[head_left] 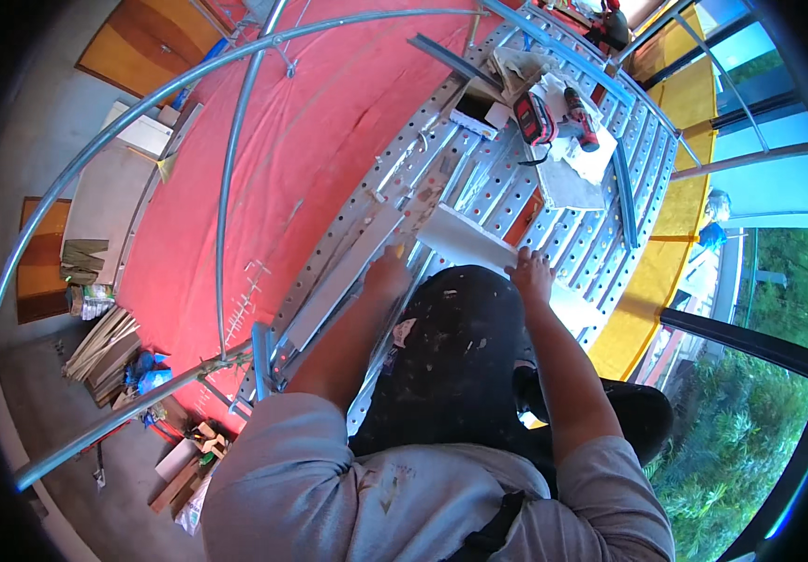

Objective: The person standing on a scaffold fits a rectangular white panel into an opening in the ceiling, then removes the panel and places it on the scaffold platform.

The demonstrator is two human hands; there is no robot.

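A white board strip [465, 238] lies slantwise across the perforated metal platform in front of my raised knee. My right hand [531, 275] grips the strip near its middle, fingers bent over its edge. Left of the knee, my left hand [387, 273] is closed and slightly blurred. A small yellowish bit shows at its fingertips; what it belongs to cannot be made out. Beside that hand, a long, narrow pale strip [346, 279] runs along the platform's left side.
Farther along the perforated metal platform [441, 183] are a red-and-black cordless drill [579, 120], a red-and-black battery-like case [535, 120], an open box [481, 110] and loose metal channels [625, 192]. Curved scaffold tubes [235, 169] rise at left. Red sheeting [188, 225] covers the area below. Another person [610, 26] is far off.
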